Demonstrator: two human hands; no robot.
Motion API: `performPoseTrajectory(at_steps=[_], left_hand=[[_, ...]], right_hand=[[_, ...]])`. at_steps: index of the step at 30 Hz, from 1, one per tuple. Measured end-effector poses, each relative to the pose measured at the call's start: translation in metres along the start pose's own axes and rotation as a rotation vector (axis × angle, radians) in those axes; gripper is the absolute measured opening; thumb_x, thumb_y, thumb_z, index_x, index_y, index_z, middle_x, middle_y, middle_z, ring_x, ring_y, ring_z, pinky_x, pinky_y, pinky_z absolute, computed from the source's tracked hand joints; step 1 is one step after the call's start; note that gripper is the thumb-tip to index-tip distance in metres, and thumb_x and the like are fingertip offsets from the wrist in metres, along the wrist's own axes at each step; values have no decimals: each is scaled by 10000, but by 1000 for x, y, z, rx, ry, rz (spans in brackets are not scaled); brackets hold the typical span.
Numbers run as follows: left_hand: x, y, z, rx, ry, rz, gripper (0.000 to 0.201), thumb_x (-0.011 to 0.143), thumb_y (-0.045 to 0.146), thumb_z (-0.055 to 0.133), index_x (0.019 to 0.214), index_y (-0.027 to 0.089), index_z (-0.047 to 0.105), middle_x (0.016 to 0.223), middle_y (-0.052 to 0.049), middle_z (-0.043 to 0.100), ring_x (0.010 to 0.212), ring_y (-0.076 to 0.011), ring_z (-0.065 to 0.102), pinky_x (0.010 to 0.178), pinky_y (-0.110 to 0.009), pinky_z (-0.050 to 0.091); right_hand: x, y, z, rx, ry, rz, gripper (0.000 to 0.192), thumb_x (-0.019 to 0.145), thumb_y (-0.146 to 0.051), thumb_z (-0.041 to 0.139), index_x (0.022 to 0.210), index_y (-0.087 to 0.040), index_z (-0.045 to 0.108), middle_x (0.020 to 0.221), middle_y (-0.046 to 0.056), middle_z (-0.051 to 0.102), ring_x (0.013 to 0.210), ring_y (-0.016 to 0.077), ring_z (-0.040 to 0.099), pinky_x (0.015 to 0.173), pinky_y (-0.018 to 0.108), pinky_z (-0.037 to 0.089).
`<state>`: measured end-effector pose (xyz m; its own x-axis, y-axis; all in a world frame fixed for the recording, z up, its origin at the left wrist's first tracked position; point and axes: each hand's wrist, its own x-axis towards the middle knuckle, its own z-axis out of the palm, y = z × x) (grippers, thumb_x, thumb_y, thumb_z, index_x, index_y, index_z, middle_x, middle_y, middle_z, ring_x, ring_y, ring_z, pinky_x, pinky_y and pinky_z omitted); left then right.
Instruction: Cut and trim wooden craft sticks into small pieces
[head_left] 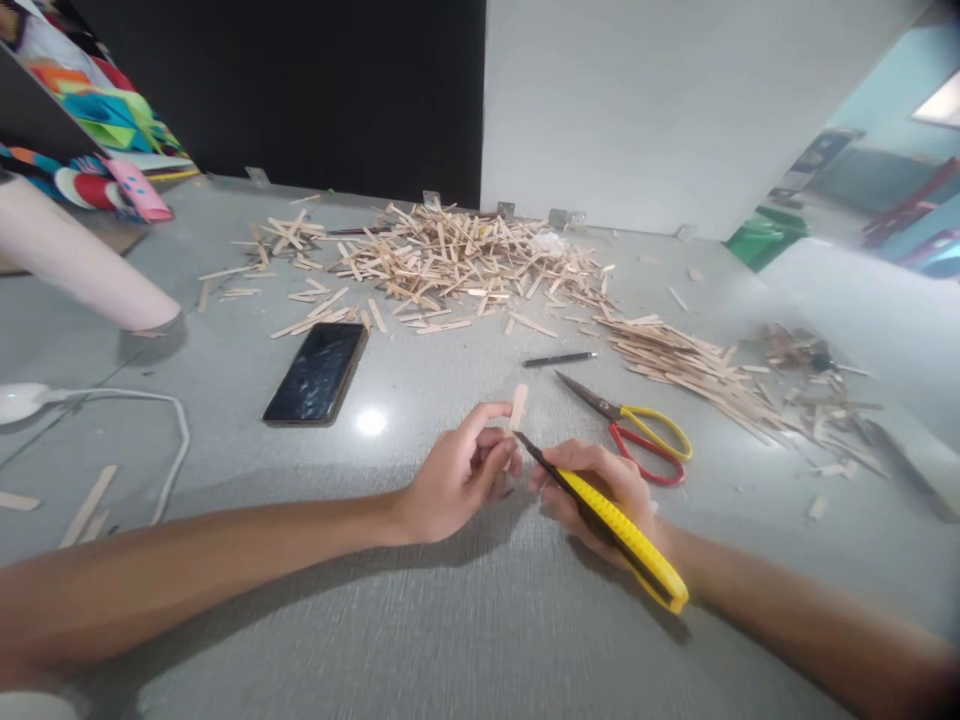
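Two hands being used beside scissors (pixel 637 435): wooden stick (pixel 517 408) being pinched upright in left hand (pixel 457 480) grip, yellow utility knife (pixel 611 525) being clamped in right hand (pixel 600 495), tip against stick. Judgement: blade best being drawn away from fingers, stick being steadied low on bench (pixel 450 620).

Matt wooden stick (pixel 518 405), yellow plastic knife (pixel 622 535), glossy phone (pixel 316 372), textured grey table (pixel 420 620).

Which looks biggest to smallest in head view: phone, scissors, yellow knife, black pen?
1. Yellow knife, in the right hand, though nearest the camera, so unsure against the next two.
2. Phone and scissors look about alike.
3. Black pen, smallest.
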<state>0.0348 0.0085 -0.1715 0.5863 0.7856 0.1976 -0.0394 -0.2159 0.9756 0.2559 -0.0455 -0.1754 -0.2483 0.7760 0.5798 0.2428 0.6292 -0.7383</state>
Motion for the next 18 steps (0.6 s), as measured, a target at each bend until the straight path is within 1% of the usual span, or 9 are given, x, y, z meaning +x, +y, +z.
performPoseTrajectory(at_steps=[3, 4, 7, 9, 12, 14, 16, 17, 18], left_hand=[[1, 1, 0, 57, 46, -2, 249, 1120, 415, 526, 1252, 204, 510, 848, 8, 665, 546, -78, 554, 531, -199, 465], [2, 2, 0, 76, 62, -6, 243, 1117, 408, 531, 1236, 196, 531, 848, 0, 673, 553, -81, 553, 533, -200, 465], [2, 3, 0, 120, 98, -17, 245, 1115, 392, 525, 1240, 185, 566, 834, -7, 685, 566, -93, 556, 539, -205, 473], [2, 4, 0, 145, 111, -18, 226, 1112, 379, 528, 1225, 190, 576, 824, -4, 686, 566, -97, 562, 532, -203, 468], [3, 4, 0, 173, 128, -15, 196, 1108, 369, 541, 1189, 195, 584, 819, -4, 688, 577, -104, 575, 521, -202, 453], [3, 4, 0, 184, 144, -7, 217, 1108, 375, 544, 1223, 195, 576, 816, -8, 687, 614, -118, 599, 531, -207, 452], [3, 4, 1, 184, 162, 1, 248, 1109, 380, 544, 1275, 196, 538, 800, -3, 679, 649, -133, 622, 549, -215, 458], [3, 4, 1, 181, 170, 4, 247, 1110, 379, 544, 1277, 200, 515, 784, 5, 670, 656, -136, 627, 556, -216, 459], [2, 5, 1, 176, 176, 7, 231, 1111, 378, 544, 1256, 204, 500, 769, 13, 661, 655, -135, 626, 558, -215, 457]], right_hand=[[-4, -1, -2, -38, 22, 22, 378, 1025, -234, 683, 1379, -291, 563, 977, 29, 791, 741, 185, 771, 631, 295, 636], [-4, 0, -2, -63, 32, 35, 377, 1037, -246, 671, 1392, -294, 553, 988, 25, 790, 744, 180, 769, 631, 286, 632], [-2, 1, -1, -179, 54, 97, 309, 1057, -175, 628, 1344, -279, 582, 963, 12, 761, 729, 160, 736, 651, 269, 606], [2, 2, 0, -263, 22, 133, 324, 1048, -102, 591, 1330, -261, 604, 954, 17, 735, 728, 162, 706, 659, 278, 586], [6, -2, -3, -348, -109, 136, 436, 1008, -25, 542, 1367, -253, 640, 991, 49, 721, 816, 215, 689, 721, 339, 590], [11, -9, -8, -467, -268, 93, 536, 987, 9, 500, 1448, -240, 613, 1018, 77, 722, 890, 260, 682, 788, 402, 606], [18, -17, -16, -702, -449, 83, 661, 953, 53, 470, 1565, -194, 502, 1092, 117, 726, 969, 292, 676, 847, 442, 615], [22, -20, -21, -857, -513, 121, 702, 932, 74, 469, 1594, -161, 456, 1146, 145, 723, 1013, 307, 672, 874, 455, 612], [25, -22, -27, -1012, -539, 185, 701, 909, 90, 478, 1577, -125, 464, 1195, 178, 715, 1054, 328, 666, 896, 470, 603]])
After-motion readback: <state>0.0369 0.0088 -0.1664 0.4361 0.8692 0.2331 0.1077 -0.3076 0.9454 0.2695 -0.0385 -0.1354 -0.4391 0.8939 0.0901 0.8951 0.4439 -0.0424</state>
